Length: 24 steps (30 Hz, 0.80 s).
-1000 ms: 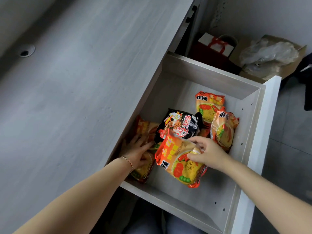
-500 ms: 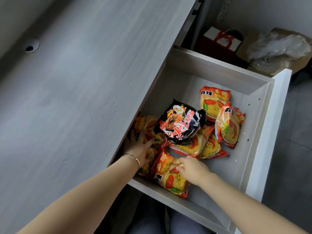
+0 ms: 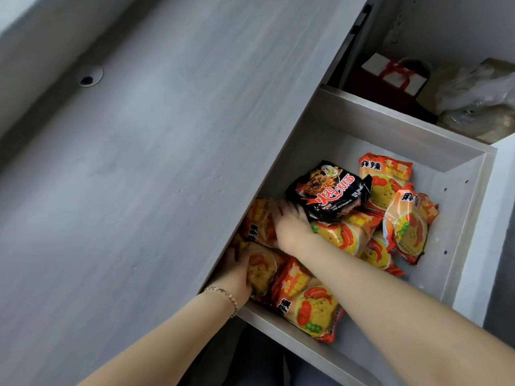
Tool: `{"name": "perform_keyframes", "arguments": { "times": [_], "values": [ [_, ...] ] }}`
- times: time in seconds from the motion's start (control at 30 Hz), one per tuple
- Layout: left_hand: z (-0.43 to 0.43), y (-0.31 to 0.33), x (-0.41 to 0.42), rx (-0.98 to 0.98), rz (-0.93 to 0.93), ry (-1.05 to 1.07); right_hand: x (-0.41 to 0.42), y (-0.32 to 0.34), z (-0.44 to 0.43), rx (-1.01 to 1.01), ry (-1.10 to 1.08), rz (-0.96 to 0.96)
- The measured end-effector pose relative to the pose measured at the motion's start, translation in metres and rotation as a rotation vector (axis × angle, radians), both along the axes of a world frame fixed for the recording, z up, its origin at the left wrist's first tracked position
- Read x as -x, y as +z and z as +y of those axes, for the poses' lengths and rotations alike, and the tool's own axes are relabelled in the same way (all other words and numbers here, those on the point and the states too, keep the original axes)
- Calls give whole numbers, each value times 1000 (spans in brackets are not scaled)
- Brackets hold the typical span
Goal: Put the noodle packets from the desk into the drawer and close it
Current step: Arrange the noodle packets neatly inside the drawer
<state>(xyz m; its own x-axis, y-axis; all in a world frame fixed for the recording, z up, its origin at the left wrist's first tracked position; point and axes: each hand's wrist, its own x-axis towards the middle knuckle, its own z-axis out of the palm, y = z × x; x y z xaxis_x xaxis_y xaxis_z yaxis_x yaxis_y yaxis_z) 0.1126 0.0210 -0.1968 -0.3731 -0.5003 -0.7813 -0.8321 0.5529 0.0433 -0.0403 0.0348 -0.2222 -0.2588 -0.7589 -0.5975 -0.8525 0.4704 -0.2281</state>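
The open drawer (image 3: 462, 207) is holding orange noodle packets (image 3: 312, 305) and a black noodle packet (image 3: 331, 190) lying slantwise on top. The left hand (image 3: 237, 271) is cupping one orange packet by the table (image 3: 139, 162) edge; the right hand (image 3: 289, 224) is lying flat, fingers spread, on another.

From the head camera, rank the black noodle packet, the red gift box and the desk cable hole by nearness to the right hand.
1. Black noodle packet: touching the right hand, in the drawer.
2. Red gift box: beyond the drawer, on the floor.
3. Desk cable hole: far left on the desk.
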Motion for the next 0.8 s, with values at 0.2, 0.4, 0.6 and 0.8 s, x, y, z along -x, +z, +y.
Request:
{"name": "perform_keyframes", "arguments": {
  "times": [0.2,0.4,0.6,0.8],
  "values": [
    [4,-5,-5,38,4,4,25,3,4,-93,-193,-33],
    [10,1,-2,113,6,-52,40,11,21,131,-365,-196],
    [10,13,-8,64,-35,-117,54,24,29,213,-485,-632],
    [17,27,-23,276,189,-87,10,4,31,115,-349,-564]
  ]
}}
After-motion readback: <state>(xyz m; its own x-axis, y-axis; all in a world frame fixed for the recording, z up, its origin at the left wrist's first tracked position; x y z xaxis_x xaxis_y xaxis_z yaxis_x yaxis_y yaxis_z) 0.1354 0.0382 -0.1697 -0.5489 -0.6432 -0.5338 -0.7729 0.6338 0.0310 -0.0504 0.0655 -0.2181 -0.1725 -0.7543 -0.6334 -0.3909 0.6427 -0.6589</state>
